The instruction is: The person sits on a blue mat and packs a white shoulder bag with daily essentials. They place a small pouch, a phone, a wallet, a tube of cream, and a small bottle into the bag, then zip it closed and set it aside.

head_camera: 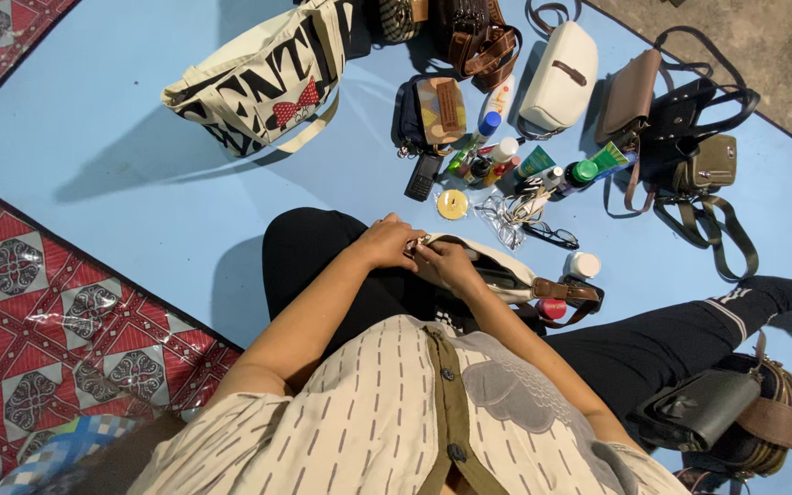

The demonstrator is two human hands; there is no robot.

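I sit on a blue mat with a small cream handbag with brown straps lying on my lap. My left hand pinches the bag's near end, at what looks like the zipper. My right hand rests on the bag's top edge right beside it, fingers closed on the fabric. The bag's opening is dark and its contents are hidden.
Beyond my knee lie small bottles and tubes, a black phone, a round yellow tin, glasses. A printed tote, a white pouch and brown and olive bags lie farther out. Another dark bag sits by my right leg.
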